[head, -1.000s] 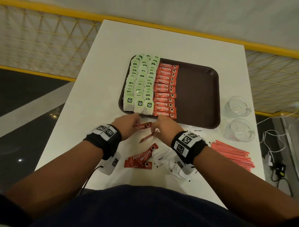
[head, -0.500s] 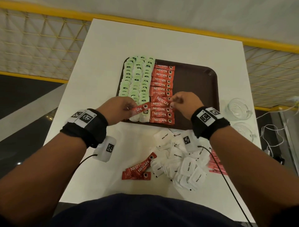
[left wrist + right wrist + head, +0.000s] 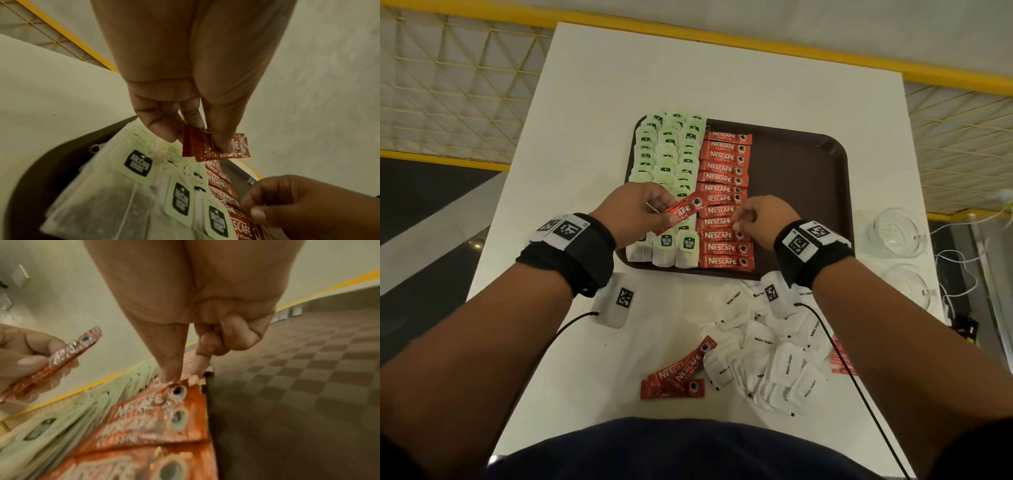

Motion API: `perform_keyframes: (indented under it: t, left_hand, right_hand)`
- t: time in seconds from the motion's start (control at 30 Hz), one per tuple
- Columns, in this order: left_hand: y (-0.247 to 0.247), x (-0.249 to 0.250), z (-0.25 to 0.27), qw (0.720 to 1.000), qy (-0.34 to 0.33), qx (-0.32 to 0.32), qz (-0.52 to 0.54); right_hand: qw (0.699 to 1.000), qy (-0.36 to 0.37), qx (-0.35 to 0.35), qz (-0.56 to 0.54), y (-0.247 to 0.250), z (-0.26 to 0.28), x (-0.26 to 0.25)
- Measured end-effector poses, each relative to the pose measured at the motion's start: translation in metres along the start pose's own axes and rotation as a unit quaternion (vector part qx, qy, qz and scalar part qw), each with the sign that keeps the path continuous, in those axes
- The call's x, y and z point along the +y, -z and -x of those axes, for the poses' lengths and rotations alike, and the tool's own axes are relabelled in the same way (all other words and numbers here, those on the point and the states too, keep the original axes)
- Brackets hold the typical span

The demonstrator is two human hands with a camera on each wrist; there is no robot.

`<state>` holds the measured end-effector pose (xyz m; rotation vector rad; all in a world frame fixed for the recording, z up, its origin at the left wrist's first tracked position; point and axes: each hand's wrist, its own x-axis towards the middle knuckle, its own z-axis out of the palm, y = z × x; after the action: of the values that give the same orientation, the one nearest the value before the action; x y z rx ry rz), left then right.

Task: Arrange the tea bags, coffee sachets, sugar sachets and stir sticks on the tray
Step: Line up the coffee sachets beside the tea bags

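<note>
A brown tray (image 3: 798, 192) holds three columns of green-tagged tea bags (image 3: 664, 161) and one column of red coffee sachets (image 3: 724, 168). My left hand (image 3: 664, 212) hovers over the near tea bags (image 3: 137, 162) and pinches a red coffee sachet (image 3: 681, 212) (image 3: 236, 149) by one end. My right hand (image 3: 738, 219) is at the column's right edge. Its thumb and forefinger pinch the end of a sachet lying there (image 3: 154, 402). On the table near me lie loose coffee sachets (image 3: 678, 373), a heap of white sugar sachets (image 3: 774, 353) and red stir sticks (image 3: 840, 356), mostly hidden by my right arm.
Two glass cups (image 3: 897, 236) (image 3: 907, 284) stand right of the tray, with cables beyond the table's right edge. A small white marker box (image 3: 614, 303) on a cord hangs under my left wrist. The tray's right half shows bare brown surface (image 3: 287, 386).
Both hands rose from the table's near part to over the tray, each with a coffee sachet. The right hand's sachet, tilted across the column half a second ago, now lies in line.
</note>
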<state>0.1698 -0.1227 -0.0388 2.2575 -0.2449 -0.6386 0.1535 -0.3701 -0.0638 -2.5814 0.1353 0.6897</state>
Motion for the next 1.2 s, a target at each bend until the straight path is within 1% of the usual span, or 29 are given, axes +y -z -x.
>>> perform_keyframes:
  t: [0.07,0.1,0.13,0.17,0.2,0.27,0.33,0.43,0.5,0.57,0.67,0.83,0.93,1.0,1.07,1.13,1.2]
  left_hand:
    - [-0.003,0.004,-0.005,1.0,-0.001,-0.005,-0.001]
    - [-0.005,0.006,-0.009,1.0,-0.002,-0.008,0.0]
    - [-0.007,0.009,-0.012,1.0,-0.003,-0.013,0.003]
    - [-0.008,0.012,-0.015,1.0,-0.005,-0.021,0.005]
    - [-0.01,0.014,-0.018,1.0,-0.007,-0.027,0.007]
    - [-0.011,0.017,-0.024,0.999,-0.018,-0.034,0.011]
    - [-0.012,0.018,-0.029,0.999,-0.03,-0.032,0.011]
    - [-0.011,0.016,-0.035,0.999,-0.037,-0.013,0.015]
    - [-0.009,0.013,-0.037,0.999,-0.033,0.005,0.016]
    - [-0.007,0.01,-0.04,0.999,-0.023,0.011,0.026]
    - [-0.004,0.009,-0.042,1.0,-0.016,0.015,0.016]
    - [-0.005,0.011,-0.046,1.0,-0.001,-0.01,0.02]
    - [-0.007,0.013,-0.046,0.999,0.009,-0.023,0.032]
    - [-0.009,0.016,-0.046,0.999,0.005,-0.029,0.037]
    - [-0.012,0.018,-0.045,0.998,-0.003,-0.033,0.045]
    - [-0.017,0.021,-0.044,0.997,-0.01,-0.042,0.069]
    - [-0.021,0.025,-0.043,0.996,-0.02,-0.045,0.072]
  right_hand:
    - [0.997,0.025,0.051,-0.051,0.003,0.002,-0.001]
    - [0.992,0.037,0.067,-0.102,0.006,0.005,-0.004]
    - [0.983,0.046,0.069,-0.161,0.01,0.009,-0.008]
    - [0.974,0.053,0.058,-0.213,0.014,0.012,-0.012]
    - [0.968,0.057,0.038,-0.243,0.017,0.014,-0.015]
    - [0.963,0.058,0.014,-0.261,0.019,0.013,-0.017]
    - [0.958,0.043,0.018,-0.284,0.017,0.01,-0.012]
    - [0.934,0.0,0.016,-0.357,0.014,0.009,0.0]
    - [0.924,-0.033,0.023,-0.381,0.011,0.009,0.009]
    - [0.924,-0.058,0.032,-0.377,0.008,0.009,0.016]
    - [0.941,-0.082,0.033,-0.326,0.003,0.006,0.02]
    - [0.958,-0.121,0.041,-0.255,0.002,-0.003,0.019]
    - [0.972,-0.124,0.059,-0.192,-0.001,-0.006,0.024]
    - [0.975,-0.109,0.096,-0.168,-0.002,-0.004,0.026]
    - [0.975,-0.072,0.124,-0.17,0.002,-0.001,0.021]
    - [0.969,-0.018,0.121,-0.213,0.008,0.004,0.01]
    - [0.958,0.025,0.086,-0.274,0.014,0.007,-0.001]
